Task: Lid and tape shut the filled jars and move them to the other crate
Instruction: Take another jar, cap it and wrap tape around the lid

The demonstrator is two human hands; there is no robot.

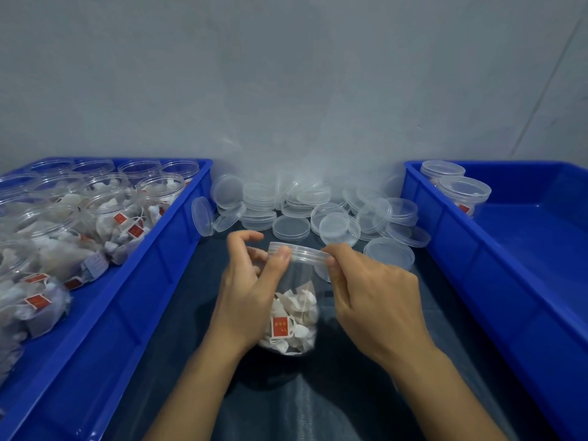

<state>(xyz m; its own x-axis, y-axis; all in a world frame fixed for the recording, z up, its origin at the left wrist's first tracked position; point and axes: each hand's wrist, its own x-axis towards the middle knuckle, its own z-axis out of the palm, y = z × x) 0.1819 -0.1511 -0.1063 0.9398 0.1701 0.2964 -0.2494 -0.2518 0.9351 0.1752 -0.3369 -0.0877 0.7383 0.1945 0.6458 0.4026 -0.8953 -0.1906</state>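
A clear plastic jar [294,310] holding white tea bags with a red tag sits between my hands above the dark table. A clear lid [300,252] rests on its top. My left hand [246,294] wraps the jar's left side, thumb pressed on the lid's rim. My right hand [372,297] pinches the lid's right edge with thumb and forefinger. The left blue crate [165,249] holds several open filled jars [111,214]. In the right blue crate [515,249], two lidded jars [463,192] stand at the far corner.
A heap of loose clear lids [305,208] lies on the dark mat between the crates, in front of a clear plastic bag [286,154] against the grey wall. The crates flank my hands on both sides.
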